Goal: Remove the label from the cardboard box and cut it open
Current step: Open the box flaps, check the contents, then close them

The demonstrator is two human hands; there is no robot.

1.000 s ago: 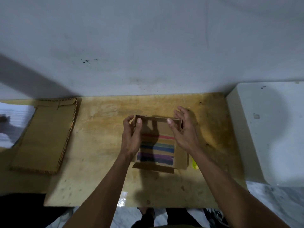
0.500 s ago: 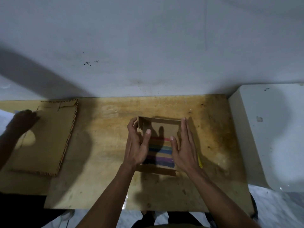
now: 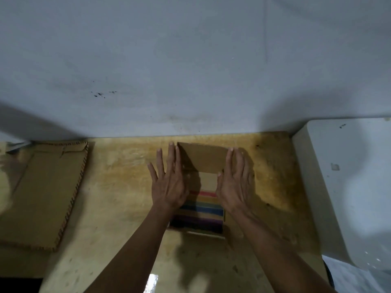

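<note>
Since a second ago the cardboard box (image 3: 202, 163) has been pressed flat on the tabletop (image 3: 118, 187) — left hand (image 3: 169, 187) and right hand (image 3: 233, 185) laid open, fingers (image 3: 160, 163) extended; box sides hidden underneath.

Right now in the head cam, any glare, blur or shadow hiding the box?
Head view: dim, uneven light; the left hand and right hand and their forearms shadow the striped cardboard box; a small glare patch sits on the table near its front edge; the left frame edge is motion-blurred; wide-angle lens bends the edges.
</note>
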